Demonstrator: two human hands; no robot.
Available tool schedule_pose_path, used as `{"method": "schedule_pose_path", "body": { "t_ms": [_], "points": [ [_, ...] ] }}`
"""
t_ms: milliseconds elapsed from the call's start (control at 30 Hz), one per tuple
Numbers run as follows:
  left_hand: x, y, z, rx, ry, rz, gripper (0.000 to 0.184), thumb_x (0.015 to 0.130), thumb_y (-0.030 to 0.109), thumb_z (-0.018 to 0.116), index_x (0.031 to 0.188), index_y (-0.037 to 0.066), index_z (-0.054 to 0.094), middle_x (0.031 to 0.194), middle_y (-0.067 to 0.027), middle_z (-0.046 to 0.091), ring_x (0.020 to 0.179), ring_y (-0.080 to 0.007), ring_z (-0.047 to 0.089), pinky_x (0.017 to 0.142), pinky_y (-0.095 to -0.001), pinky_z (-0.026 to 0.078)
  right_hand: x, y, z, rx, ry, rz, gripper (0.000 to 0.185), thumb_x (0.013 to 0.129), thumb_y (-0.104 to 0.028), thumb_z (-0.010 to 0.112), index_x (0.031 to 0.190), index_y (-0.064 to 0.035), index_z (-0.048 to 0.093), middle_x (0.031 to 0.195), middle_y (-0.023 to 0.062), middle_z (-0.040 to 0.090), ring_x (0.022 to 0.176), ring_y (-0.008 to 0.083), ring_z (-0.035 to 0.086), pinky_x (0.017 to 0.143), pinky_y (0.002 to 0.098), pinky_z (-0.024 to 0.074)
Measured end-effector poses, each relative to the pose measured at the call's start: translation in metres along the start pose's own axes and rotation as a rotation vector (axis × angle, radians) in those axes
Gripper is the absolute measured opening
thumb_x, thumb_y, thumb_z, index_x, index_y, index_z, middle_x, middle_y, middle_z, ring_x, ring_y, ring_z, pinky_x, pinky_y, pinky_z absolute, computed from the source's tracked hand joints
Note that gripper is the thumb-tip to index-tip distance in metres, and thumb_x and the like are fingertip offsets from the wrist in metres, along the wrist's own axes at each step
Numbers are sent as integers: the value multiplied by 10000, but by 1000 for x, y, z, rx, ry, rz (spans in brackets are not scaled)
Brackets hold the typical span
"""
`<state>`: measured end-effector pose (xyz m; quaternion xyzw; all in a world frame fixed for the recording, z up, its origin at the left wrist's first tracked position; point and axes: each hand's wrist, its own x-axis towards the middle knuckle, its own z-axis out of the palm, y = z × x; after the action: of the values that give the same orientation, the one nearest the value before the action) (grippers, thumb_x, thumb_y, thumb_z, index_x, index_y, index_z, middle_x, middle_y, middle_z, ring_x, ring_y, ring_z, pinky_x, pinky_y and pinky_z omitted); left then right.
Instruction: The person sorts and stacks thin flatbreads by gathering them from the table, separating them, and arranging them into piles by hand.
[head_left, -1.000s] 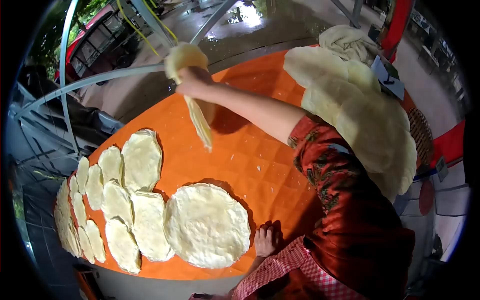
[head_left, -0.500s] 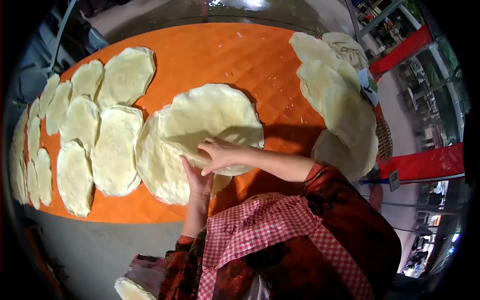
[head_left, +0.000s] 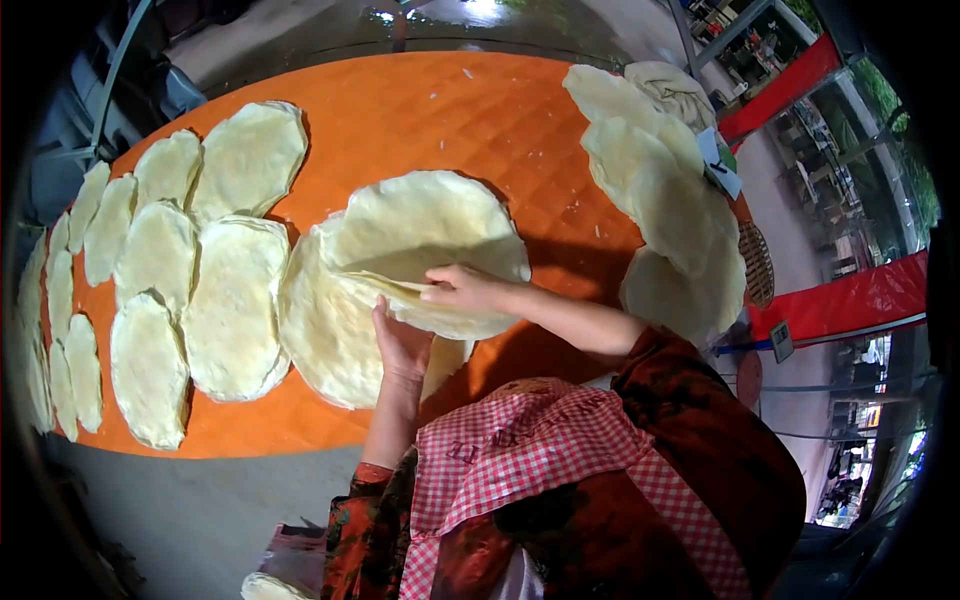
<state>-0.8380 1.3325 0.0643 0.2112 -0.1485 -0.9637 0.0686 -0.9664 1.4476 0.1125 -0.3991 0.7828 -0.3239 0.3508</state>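
In front of me a large, pale round flatbread [head_left: 430,220] lies partly over other flatbreads [head_left: 325,345] stacked on the orange table. Its near edge is raised in a fold. My right hand [head_left: 468,289] pinches that raised edge between thumb and fingers. Just below and to the left, my left hand [head_left: 402,345] holds the near edge, its thumb pointing up and its other fingers partly hidden by the dough sheet.
Rows of flatbread piles [head_left: 237,305] cover the left of the orange table [head_left: 430,110]. Overlapping thin sheets [head_left: 685,220] lie along the right end, beside a crumpled cloth [head_left: 670,92] and a woven basket [head_left: 757,263]. A bag with flatbreads [head_left: 280,580] is low at the left.
My right hand has shifted slightly right and up, and the near edge now stands up in a clearer fold. My left hand has moved a little right, its thumb higher.
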Motion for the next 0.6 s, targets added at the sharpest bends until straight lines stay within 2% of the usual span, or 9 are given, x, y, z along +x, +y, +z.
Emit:
{"method": "schedule_pose_path", "body": {
  "t_ms": [33,67,167,200,300,333,433,567,600],
  "points": [
    [0,-1,0,2,-5,-2,583,897,505,453,1346,138,402,1323,-88,474,1214,-260,449,994,-473,369,-4,-5,6,-79,39,-22,432,873,-344,599,1091,27,570,1028,180,622,953,312,610,832,381,462],
    [-3,1,6,28,47,-15,589,896,491,467,1332,104,388,1308,-94,468,1206,-263,445,1000,-426,366,-6,-11,10,-148,86,-40,450,865,-363,607,1083,30,568,1020,189,614,963,340,600,836,384,459],
    [5,-2,1,35,48,-18,545,911,457,457,1320,102,406,1297,-88,476,1202,-262,444,1007,-418,360,-8,-16,16,-148,135,-70,447,860,-371,612,1057,29,571,1001,190,610,952,353,596,823,390,458],
    [5,-2,1,20,73,-33,516,921,430,451,1315,99,421,1290,-87,484,1201,-260,446,1011,-414,357,-9,-16,17,-172,154,-86,432,856,-368,616,1030,26,578,985,192,617,926,340,600,801,392,456],
    [5,-3,1,47,97,-42,521,920,432,454,1316,95,426,1290,-89,488,1205,-254,444,1010,-413,357,-8,-16,5,23,31,33,404,862,-352,612,1006,24,583,944,184,628,880,290,608,773,382,456],
    [4,-4,2,52,114,-35,529,916,431,452,1321,93,420,1296,-90,483,1207,-256,443,1009,-415,356,-5,-6,6,110,66,-8,380,870,-337,604,978,27,594,859,166,641,806,242,610,739,368,462],
    [2,-5,9,72,160,-17,552,906,426,447,1339,86,400,1315,-94,470,1210,-261,441,1005,-419,354,-1,5,-2,247,13,19,371,875,-335,602,948,29,606,786,145,639,745,221,605,710,362,465],
    [1,-4,15,48,108,16,575,896,430,466,1362,104,380,1321,-98,463,1217,-248,433,1003,-424,349,4,19,6,88,189,-8,309,833,-288,590,834,18,637,751,216,643,694,304,627,684,398,482],
    [2,-4,13,62,142,22,571,899,413,478,1363,97,377,1321,-96,462,1216,-245,434,1002,-425,350,0,4,2,-1,142,1,274,833,-259,577,870,4,645,769,214,647,717,313,634,693,405,483]
  ]
}}
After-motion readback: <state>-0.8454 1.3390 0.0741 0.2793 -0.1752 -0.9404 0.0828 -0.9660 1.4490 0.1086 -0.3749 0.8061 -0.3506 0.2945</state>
